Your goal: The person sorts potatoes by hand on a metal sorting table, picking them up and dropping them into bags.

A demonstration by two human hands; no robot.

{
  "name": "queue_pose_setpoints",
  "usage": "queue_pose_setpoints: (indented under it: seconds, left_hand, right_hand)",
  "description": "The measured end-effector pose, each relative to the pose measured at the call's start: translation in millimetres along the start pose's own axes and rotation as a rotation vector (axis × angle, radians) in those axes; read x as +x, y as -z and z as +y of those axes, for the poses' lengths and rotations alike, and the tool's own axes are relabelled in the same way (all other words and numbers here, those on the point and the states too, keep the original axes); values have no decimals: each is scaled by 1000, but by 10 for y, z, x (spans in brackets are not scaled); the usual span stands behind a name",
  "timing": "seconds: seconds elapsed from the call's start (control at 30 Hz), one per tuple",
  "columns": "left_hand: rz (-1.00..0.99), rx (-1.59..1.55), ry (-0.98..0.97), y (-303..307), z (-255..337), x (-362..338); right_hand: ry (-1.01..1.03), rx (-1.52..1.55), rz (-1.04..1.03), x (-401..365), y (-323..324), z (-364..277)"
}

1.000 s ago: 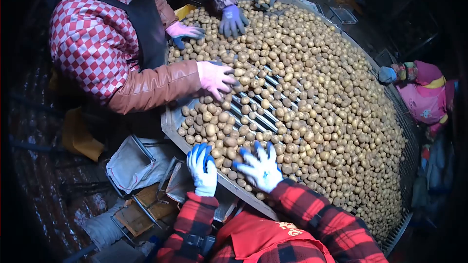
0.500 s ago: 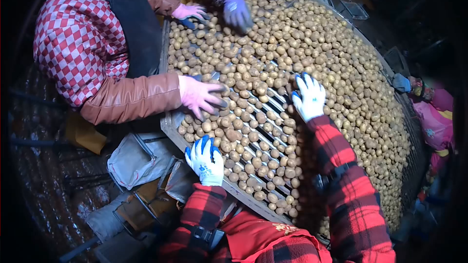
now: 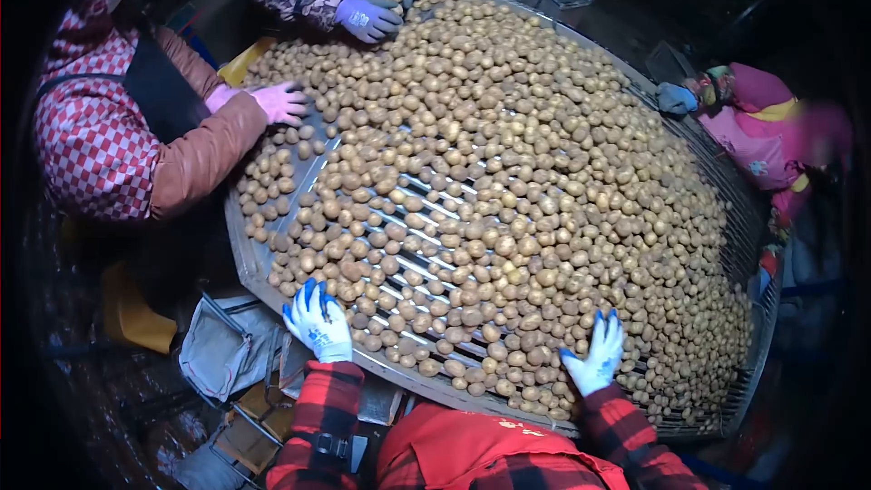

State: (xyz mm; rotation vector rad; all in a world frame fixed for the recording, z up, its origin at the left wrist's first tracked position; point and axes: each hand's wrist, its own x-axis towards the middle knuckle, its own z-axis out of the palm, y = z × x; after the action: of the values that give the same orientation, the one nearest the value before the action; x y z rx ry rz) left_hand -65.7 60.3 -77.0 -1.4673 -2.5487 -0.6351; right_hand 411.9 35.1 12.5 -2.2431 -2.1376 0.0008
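Many small brown potatoes (image 3: pixel 562 209) lie over a slatted metal sorting table (image 3: pixel 419 265), with the slats showing through in the middle. My left hand (image 3: pixel 320 325), in a white glove with blue fingertips, rests at the near left rim beside some potatoes, fingers apart and holding nothing that I can see. My right hand (image 3: pixel 597 356), gloved the same way, is at the near side of the pile. Its thumb stands away from its stretched fingers, and potatoes lie against or just beside it.
At the left, a co-worker's pink glove (image 3: pixel 281 103) is over the table edge. Another co-worker's purple glove (image 3: pixel 369 18) is at the far rim, near potatoes in the other hand. A person in pink (image 3: pixel 753 132) stands at the right. A grey-white sack (image 3: pixel 227 345) hangs below the left rim.
The view has shifted. My right hand has come back from mid-table to the near side, and potatoes cover more slats there. The pink-gloved co-worker has drawn back from the potatoes near my left hand.
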Motion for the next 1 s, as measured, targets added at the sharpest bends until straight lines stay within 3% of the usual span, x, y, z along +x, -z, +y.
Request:
queue_pose_setpoints:
  seconds: [0.17,0.33,0.4,0.47,0.53,0.57,0.7,0.83,0.93,1.0]
  left_hand:
    - [14,37,-14,-23,18,-36]
    - [33,61,-21,-67,-9,-48]
    - [7,79,-24,3,12,-38]
    - [-82,74,7,49,63,-12]
    - [-49,48,-24,41,43,-14]
    - [-69,46,-4,67,83,21]
    - [-71,18,14,64,69,36]
    - [-87,16,28,69,55,21]
    - [-81,-1,23,54,54,28]
    - [-47,-2,4,-11,-2,19]
  right_hand:
    - [52,242,-113,524,-237,-675]
    - [128,168,-182,975,-305,-1453]
    - [243,181,-79,1211,-372,-1740]
    - [308,15,4,1491,-542,-2066]
    - [361,-305,161,1902,-711,-2408]
    - [338,140,70,2065,-654,-2577]
    - [290,252,-68,2605,-431,-3328]
    - [513,244,-194,2443,-330,-3795]
    - [667,253,-104,1953,-472,-3679]
    - [760,246,-167,1638,-409,-3509]
